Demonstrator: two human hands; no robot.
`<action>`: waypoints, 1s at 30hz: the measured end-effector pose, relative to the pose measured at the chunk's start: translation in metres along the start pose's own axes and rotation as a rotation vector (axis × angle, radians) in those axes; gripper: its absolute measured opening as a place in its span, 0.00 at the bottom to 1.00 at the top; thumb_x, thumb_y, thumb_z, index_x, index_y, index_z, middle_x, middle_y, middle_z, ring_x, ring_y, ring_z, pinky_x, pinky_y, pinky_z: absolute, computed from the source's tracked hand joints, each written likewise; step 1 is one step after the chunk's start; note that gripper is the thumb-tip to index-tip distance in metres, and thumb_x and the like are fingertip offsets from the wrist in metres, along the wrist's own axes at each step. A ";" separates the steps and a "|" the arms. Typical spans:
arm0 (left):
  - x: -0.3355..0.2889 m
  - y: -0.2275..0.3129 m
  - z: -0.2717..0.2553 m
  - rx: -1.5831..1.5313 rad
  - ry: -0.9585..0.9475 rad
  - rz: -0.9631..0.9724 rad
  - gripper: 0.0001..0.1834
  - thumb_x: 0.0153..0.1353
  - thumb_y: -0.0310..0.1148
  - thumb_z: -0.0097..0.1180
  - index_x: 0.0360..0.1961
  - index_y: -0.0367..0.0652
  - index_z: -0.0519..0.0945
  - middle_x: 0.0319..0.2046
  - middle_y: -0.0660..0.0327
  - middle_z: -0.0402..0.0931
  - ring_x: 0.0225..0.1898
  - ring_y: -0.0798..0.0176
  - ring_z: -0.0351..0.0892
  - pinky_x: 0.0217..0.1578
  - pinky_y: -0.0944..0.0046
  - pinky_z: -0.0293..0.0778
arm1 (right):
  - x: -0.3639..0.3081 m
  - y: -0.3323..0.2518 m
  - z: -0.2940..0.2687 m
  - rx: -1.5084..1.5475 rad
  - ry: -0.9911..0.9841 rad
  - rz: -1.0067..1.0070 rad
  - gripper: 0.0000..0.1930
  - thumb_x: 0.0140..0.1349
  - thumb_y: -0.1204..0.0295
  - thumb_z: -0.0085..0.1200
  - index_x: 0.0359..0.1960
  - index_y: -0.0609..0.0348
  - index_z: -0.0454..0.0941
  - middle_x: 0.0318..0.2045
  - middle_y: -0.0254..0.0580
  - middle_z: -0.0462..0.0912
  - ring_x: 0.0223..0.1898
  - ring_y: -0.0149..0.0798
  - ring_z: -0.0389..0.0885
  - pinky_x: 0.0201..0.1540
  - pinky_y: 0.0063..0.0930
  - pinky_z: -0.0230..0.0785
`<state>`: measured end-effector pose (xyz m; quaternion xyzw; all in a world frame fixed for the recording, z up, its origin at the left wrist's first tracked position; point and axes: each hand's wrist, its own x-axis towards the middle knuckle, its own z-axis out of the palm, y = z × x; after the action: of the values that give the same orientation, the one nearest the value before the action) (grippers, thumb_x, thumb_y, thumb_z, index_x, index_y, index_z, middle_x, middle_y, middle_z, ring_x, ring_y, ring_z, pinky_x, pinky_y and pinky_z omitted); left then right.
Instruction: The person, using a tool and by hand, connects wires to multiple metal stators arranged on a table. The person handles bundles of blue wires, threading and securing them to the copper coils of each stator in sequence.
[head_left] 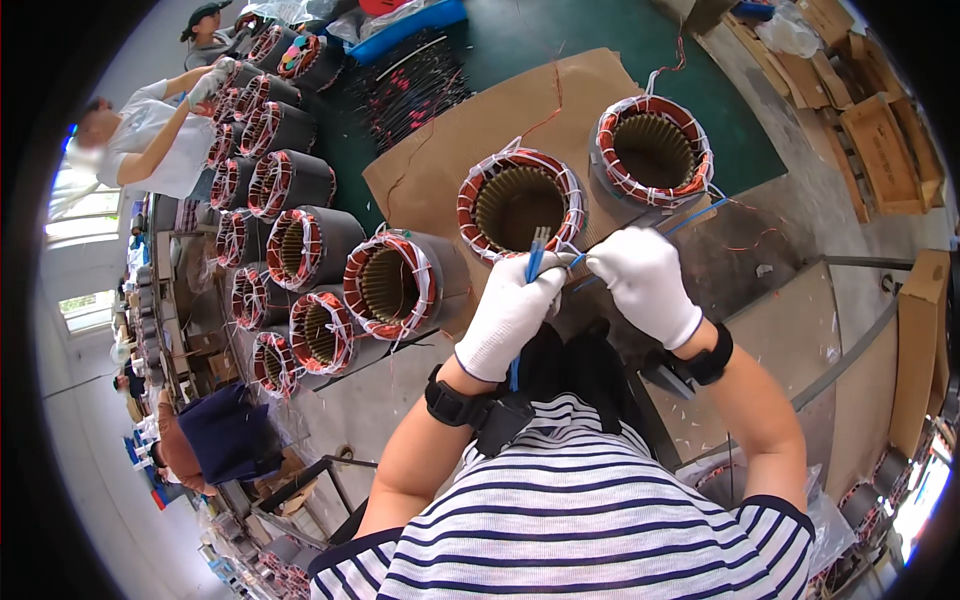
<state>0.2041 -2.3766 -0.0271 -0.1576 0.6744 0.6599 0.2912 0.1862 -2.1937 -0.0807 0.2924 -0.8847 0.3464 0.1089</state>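
Observation:
My left hand (512, 315), in a white knit glove, is closed around a bundle of blue wires (536, 258) whose pale tips stick up above the fingers. Close beside it, my gloved right hand (643, 285) pinches a blue wire that runs between the two hands. Just beyond the left hand stands a motor stator (484, 200) with orange windings laced in white cord. A second stator (606, 150) stands farther right, past the right hand, with loose leads rising from its rim. Behind the right hand, another length of blue wire (700, 217) slants outward.
Brown cardboard (430, 165) covers part of the green tabletop (740, 150). Several stators (400, 285) lie on their sides at the left. Dark cut leads (415, 90) are heaped near a blue tray (410, 30). A co-worker (150, 140) handles stators at far left; wooden crates (880, 150) stand right.

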 end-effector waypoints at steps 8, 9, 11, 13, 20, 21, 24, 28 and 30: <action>0.011 -0.037 0.008 0.366 0.152 0.341 0.13 0.61 0.25 0.49 0.45 0.39 0.80 0.19 0.71 0.69 0.21 0.78 0.64 0.24 0.74 0.63 | -0.006 0.005 -0.004 1.154 -0.343 0.892 0.08 0.61 0.71 0.50 0.27 0.63 0.74 0.17 0.32 0.70 0.19 0.23 0.68 0.22 0.19 0.61; 0.011 -0.037 0.007 0.360 0.161 0.340 0.13 0.61 0.25 0.49 0.45 0.39 0.80 0.19 0.71 0.69 0.21 0.78 0.64 0.24 0.74 0.63 | 0.001 -0.005 -0.016 1.040 -0.303 0.929 0.08 0.59 0.70 0.53 0.33 0.63 0.75 0.23 0.37 0.74 0.24 0.29 0.74 0.25 0.24 0.65; 0.012 -0.037 0.006 0.334 0.152 0.317 0.13 0.62 0.25 0.48 0.45 0.39 0.80 0.19 0.71 0.68 0.21 0.79 0.63 0.23 0.74 0.62 | -0.007 -0.008 -0.008 0.186 -0.003 0.204 0.12 0.55 0.68 0.58 0.35 0.62 0.74 0.30 0.41 0.77 0.31 0.38 0.77 0.33 0.30 0.68; 0.013 -0.039 0.006 0.278 0.156 0.296 0.13 0.62 0.26 0.47 0.45 0.39 0.80 0.19 0.71 0.69 0.21 0.79 0.63 0.23 0.74 0.62 | 0.000 -0.012 -0.014 -0.052 0.004 0.048 0.13 0.51 0.68 0.59 0.36 0.61 0.74 0.34 0.43 0.77 0.35 0.46 0.76 0.40 0.36 0.67; 0.013 -0.044 0.006 0.411 0.162 0.526 0.13 0.60 0.25 0.48 0.46 0.39 0.78 0.24 0.58 0.77 0.27 0.65 0.77 0.31 0.66 0.71 | 0.000 -0.001 0.004 0.443 -0.111 0.332 0.04 0.57 0.76 0.52 0.29 0.64 0.78 0.20 0.44 0.76 0.23 0.46 0.75 0.28 0.29 0.67; 0.017 -0.053 0.006 0.450 0.187 0.618 0.14 0.60 0.25 0.49 0.46 0.39 0.78 0.28 0.53 0.80 0.30 0.58 0.81 0.34 0.63 0.73 | 0.001 -0.002 -0.002 0.569 -0.256 0.548 0.06 0.59 0.75 0.52 0.33 0.66 0.78 0.22 0.46 0.78 0.24 0.47 0.77 0.29 0.27 0.68; 0.000 -0.043 0.007 0.519 0.270 0.594 0.17 0.54 0.22 0.50 0.46 0.40 0.77 0.37 0.45 0.78 0.40 0.43 0.78 0.41 0.55 0.74 | -0.002 -0.008 -0.010 0.374 -0.209 0.382 0.12 0.56 0.73 0.55 0.41 0.64 0.77 0.30 0.48 0.79 0.32 0.47 0.78 0.36 0.33 0.69; -0.021 -0.048 -0.015 0.652 0.374 0.762 0.18 0.52 0.21 0.50 0.47 0.40 0.74 0.38 0.47 0.78 0.40 0.42 0.78 0.41 0.53 0.74 | 0.015 -0.057 -0.035 -0.287 -0.035 0.021 0.20 0.50 0.72 0.60 0.47 0.61 0.74 0.39 0.46 0.77 0.43 0.51 0.75 0.48 0.40 0.64; -0.030 -0.050 -0.029 0.611 0.312 0.790 0.16 0.53 0.22 0.50 0.46 0.39 0.73 0.33 0.47 0.78 0.37 0.41 0.77 0.39 0.54 0.74 | 0.012 -0.077 -0.032 -0.356 0.081 -0.084 0.16 0.49 0.74 0.59 0.42 0.60 0.76 0.37 0.43 0.77 0.41 0.49 0.75 0.47 0.39 0.64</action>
<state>0.2519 -2.4145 -0.0501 0.1047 0.8795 0.4615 -0.0513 0.2217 -2.2231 -0.0101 0.2911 -0.9138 0.1912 0.2088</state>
